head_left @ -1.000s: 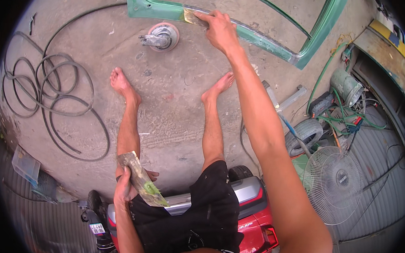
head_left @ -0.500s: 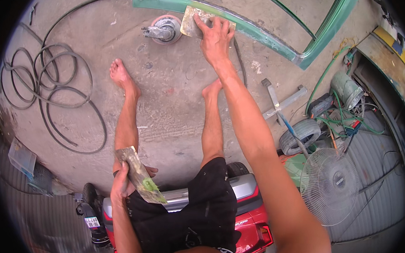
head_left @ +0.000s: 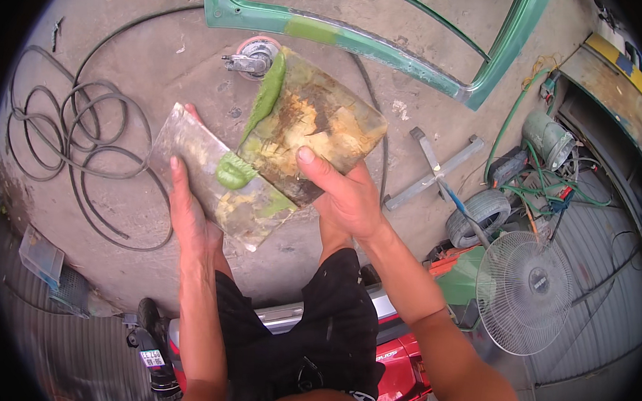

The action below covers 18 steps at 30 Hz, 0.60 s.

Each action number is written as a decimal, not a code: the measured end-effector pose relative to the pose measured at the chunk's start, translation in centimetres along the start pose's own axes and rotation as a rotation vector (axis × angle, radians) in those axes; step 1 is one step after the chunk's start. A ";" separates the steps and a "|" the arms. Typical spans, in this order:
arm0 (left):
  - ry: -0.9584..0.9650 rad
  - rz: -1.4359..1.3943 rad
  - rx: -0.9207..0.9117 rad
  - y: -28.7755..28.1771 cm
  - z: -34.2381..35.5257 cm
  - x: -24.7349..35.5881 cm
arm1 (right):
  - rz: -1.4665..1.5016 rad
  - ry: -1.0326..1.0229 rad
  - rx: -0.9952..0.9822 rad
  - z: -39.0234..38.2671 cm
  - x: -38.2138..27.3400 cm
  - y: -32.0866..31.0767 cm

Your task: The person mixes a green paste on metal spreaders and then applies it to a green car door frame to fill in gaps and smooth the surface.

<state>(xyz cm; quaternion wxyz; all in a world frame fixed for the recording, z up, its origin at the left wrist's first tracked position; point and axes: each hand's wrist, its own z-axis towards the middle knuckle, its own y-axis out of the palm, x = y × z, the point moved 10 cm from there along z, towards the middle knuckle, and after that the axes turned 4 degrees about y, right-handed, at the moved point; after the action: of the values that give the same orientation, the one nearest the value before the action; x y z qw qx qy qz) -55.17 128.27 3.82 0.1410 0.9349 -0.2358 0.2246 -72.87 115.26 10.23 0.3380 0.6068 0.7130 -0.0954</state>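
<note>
Green paste (head_left: 265, 99) lines the left edge of the stained plate (head_left: 325, 121), which I use as my reference from this end of the feed. I have the right hand (head_left: 351, 201) on its near edge, pinching it, thumb flat on top and the other fingers mostly hidden beneath, so the plate reaches out beyond the hand and to its left. Left of the stained plate and a little nearer, I see the left hand (head_left: 192, 215) clasping a greyish plate (head_left: 193, 150), thumb along its left edge, the rest tucked out of sight; this plate extends rightward from the hand and bears a paste blob (head_left: 232, 171). The two plates meet in my view, though I can't tell whether they touch.

Just beyond the stained plate's far left corner sits a disc sander (head_left: 253, 59); farther beyond lies a green frame (head_left: 383, 48) with a yellow-green patch (head_left: 312, 29). Right of the plate I make out a metal cross stand (head_left: 437, 174), and nearer on that side, a fan (head_left: 538, 274).
</note>
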 end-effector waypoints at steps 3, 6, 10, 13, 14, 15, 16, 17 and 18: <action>0.101 0.109 -0.011 3.0 -0.4 2.2 | 0.103 0.045 -0.092 -1.1 -1.5 1.0; 0.189 -0.025 0.166 2.2 -0.3 6.2 | -0.470 -0.008 -0.239 -1.4 -1.5 0.6; 0.202 -0.145 0.141 -0.7 2.0 10.4 | -1.187 -0.090 -0.281 5.1 -1.0 -3.1; 0.197 -0.237 0.012 0.3 2.1 12.2 | -1.392 -0.296 0.318 12.4 -7.3 -8.2; 0.187 -0.296 -0.067 1.1 2.0 12.4 | -1.470 -0.343 0.343 14.6 -8.2 -8.4; 0.135 -0.354 -0.191 2.2 1.7 12.1 | -1.549 -0.388 0.370 16.5 -8.8 -8.5; 0.132 -0.349 -0.183 1.3 1.7 12.1 | -1.545 -0.382 0.364 18.4 -8.2 -8.6; 0.134 -0.370 -0.198 0.5 1.8 11.8 | -1.657 -0.400 0.309 20.5 -7.5 -7.9; 0.140 -0.393 -0.211 -0.2 1.9 11.6 | -1.768 -0.422 0.248 21.7 -6.7 -6.7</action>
<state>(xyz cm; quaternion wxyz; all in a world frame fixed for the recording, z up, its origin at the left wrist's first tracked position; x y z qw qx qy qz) -45.27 123.37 7.75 0.2949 0.9251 -0.0609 0.2314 -70.93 96.44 -3.97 0.1975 -0.1578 0.8258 -0.5042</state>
